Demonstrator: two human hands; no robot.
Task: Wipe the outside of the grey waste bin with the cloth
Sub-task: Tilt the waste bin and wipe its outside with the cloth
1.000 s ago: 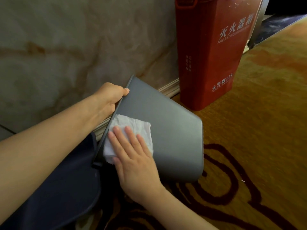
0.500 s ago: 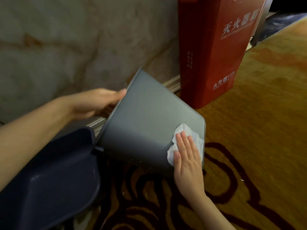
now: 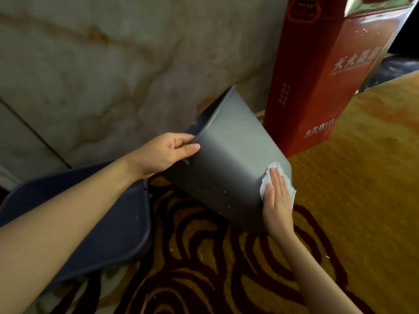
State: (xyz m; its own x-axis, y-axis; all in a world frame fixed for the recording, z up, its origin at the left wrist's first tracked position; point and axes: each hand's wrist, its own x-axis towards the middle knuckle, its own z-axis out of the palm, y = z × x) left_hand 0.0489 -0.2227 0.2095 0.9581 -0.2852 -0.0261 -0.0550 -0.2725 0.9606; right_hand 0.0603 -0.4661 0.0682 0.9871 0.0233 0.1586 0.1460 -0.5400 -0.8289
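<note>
The grey waste bin (image 3: pixel 229 164) lies tipped on its side on the carpet, its open rim toward the wall and its base toward the right. My left hand (image 3: pixel 169 152) grips the rim, thumb on the outer wall. My right hand (image 3: pixel 277 200) lies flat, fingers together, pressing a crumpled white cloth (image 3: pixel 271 172) against the bin's side close to the base edge. Much of the cloth is hidden under my palm.
A dark blue bin lid (image 3: pixel 108 214) hangs from the rim at the left, resting on the patterned carpet (image 3: pixel 353 200). A tall red fire-extinguisher box (image 3: pixel 317 82) stands just behind the bin against the marble wall (image 3: pixel 113 64).
My right hand has slid the cloth from the rim end to the base end of the bin. The bin has turned and my left hand has shifted its grip on the rim.
</note>
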